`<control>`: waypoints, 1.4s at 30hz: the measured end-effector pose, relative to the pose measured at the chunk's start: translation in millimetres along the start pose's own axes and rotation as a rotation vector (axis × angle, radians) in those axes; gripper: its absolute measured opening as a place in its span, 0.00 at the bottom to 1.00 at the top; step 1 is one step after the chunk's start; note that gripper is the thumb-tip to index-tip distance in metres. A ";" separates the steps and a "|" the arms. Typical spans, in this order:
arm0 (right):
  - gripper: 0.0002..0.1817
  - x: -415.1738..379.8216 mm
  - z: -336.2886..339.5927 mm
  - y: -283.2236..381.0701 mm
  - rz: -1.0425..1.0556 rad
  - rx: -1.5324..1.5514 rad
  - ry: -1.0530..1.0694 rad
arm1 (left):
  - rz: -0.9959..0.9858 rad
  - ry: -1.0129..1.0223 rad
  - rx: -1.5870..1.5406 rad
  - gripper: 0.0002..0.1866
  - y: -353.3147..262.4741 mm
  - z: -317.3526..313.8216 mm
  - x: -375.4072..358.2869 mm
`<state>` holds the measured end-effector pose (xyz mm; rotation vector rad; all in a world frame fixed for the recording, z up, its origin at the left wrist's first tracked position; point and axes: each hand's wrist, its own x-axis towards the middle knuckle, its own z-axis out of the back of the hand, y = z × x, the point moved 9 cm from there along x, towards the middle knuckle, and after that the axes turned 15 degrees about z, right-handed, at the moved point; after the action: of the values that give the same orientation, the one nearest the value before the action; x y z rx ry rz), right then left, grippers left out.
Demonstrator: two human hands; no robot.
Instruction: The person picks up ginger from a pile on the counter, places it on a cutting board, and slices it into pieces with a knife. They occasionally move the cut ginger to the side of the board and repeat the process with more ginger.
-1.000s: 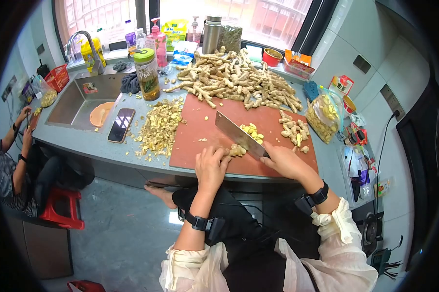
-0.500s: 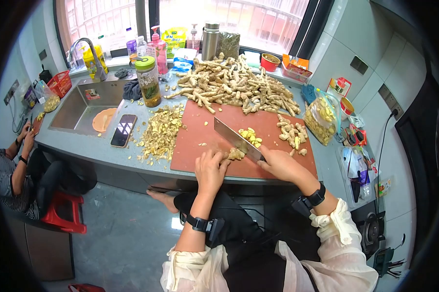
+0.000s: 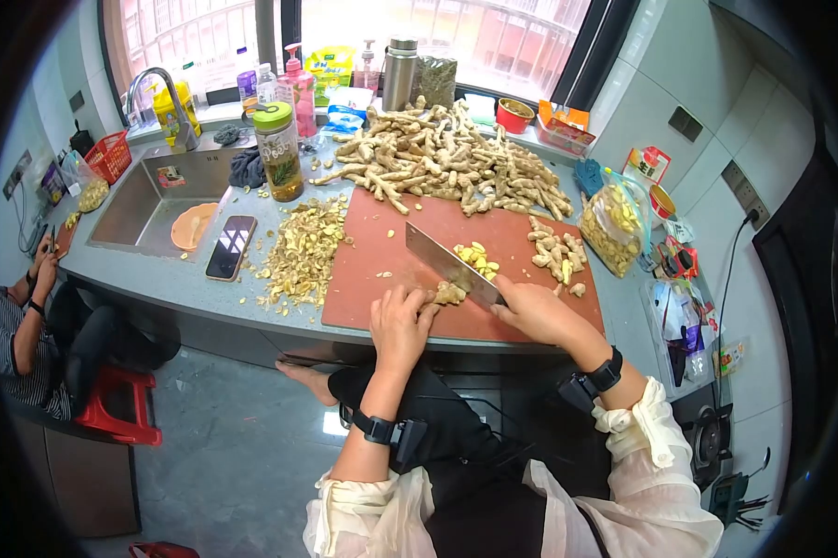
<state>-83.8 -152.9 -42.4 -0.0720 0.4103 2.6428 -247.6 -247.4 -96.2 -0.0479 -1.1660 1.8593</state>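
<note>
My right hand grips the handle of a wide-bladed cleaver, its blade slanting up to the left over the red-brown cutting board. Against the blade's near side lies a piece of ginger. The fingers of my left hand are curled onto that piece from the left. Just beyond the blade sits a small pile of cut yellow ginger. More ginger pieces lie at the board's right side. Across the back of the board spreads a large heap of whole ginger.
Left of the board are ginger scraps, a phone, a green-lidded bottle and a sink. A bag of ginger stands right. Another person sits at far left, hands near the counter.
The view has shifted very slightly. My hands, the cleaver and the ginger piece keep nearly the same positions.
</note>
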 end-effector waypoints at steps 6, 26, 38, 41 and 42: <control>0.18 37.7 -15.6 2.1 0.011 0.025 -0.065 | -0.025 -0.007 0.045 0.09 0.6 0.8 -1.7; 0.21 -13.4 9.5 -25.9 0.053 0.316 -0.251 | -0.005 0.006 0.014 0.10 3.4 0.0 -2.3; 0.17 -20.3 9.1 -4.3 0.012 0.331 -0.155 | 0.008 0.012 0.033 0.10 4.4 -1.0 -1.7; 0.18 -16.3 8.8 -4.4 0.046 0.237 -0.148 | 0.019 0.021 0.042 0.10 3.3 -0.5 -1.6; 0.18 -15.3 8.3 -3.2 0.035 0.190 -0.119 | 0.018 0.017 0.039 0.10 2.7 0.2 -1.7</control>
<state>-68.5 -154.4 -33.5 0.1533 0.6246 2.6119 -248.5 -249.1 -98.8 -0.0526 -1.1208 1.8934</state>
